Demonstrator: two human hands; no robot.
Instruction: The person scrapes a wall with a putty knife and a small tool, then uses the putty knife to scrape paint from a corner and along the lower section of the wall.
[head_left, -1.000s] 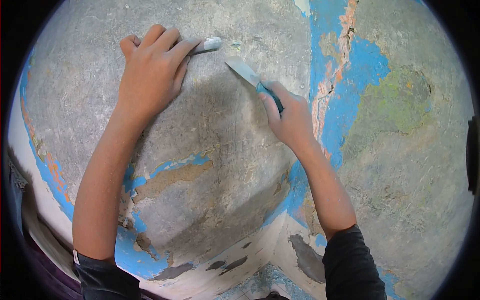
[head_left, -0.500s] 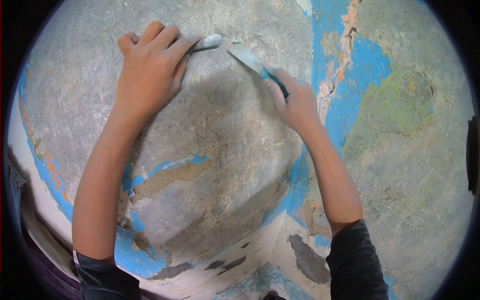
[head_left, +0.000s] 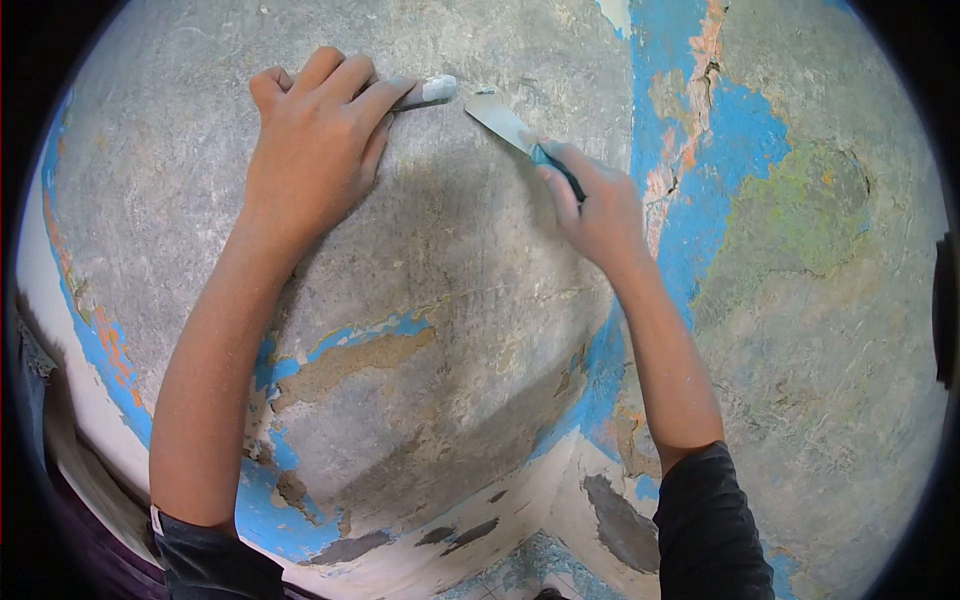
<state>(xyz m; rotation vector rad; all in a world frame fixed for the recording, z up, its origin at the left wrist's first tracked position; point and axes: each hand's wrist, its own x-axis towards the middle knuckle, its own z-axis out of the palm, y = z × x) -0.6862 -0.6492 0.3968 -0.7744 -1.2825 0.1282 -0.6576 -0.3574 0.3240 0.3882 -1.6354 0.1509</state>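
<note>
My right hand [head_left: 600,205] is closed round the teal handle of a putty knife [head_left: 500,122], whose pale flat blade points up and left against the grey wall [head_left: 480,220]. My left hand [head_left: 318,135] leans on the wall to the left, its fingers bent. Between its thumb and fingers is a thin, flat, dark-edged scraper [head_left: 432,92] with white paste on its end. That end sits just left of the putty knife's tip, with a small gap between them. A small pale-and-dark mark [head_left: 484,91] shows on the wall right above the blade.
Right of my hands runs a strip of blue paint [head_left: 740,130] with a cracked, pinkish corner edge [head_left: 695,110]. Lower down, peeling blue paint [head_left: 375,330] borders a bare brown patch [head_left: 350,362]. Whitish lower wall [head_left: 560,475] meets pale floor tiles [head_left: 545,570] at the bottom.
The whole view has shifted slightly, so wall and hands appear a little further right and lower. Both hands keep nearly the same place on the wall, with the same holds.
</note>
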